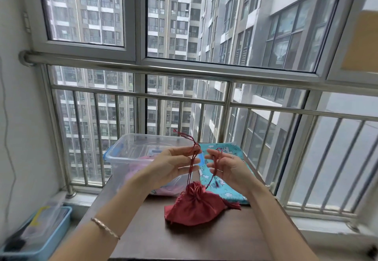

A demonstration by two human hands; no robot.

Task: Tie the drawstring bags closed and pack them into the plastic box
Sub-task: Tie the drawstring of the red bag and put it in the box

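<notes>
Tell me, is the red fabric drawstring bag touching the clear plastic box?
Cannot tell. In the head view the red fabric drawstring bag overlaps the clear plastic box, whose near wall lies behind it.

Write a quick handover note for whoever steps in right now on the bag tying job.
Left hand: pinching one red cord.
Right hand: holding the other red cord.
Red bag: on the table, mouth gathered shut, no knot visible.
Teal bag: flat behind it, beside the plastic box.
Box: open, something pink already inside.
Left: knot the red bag, box it, then handle the teal one.
</notes>
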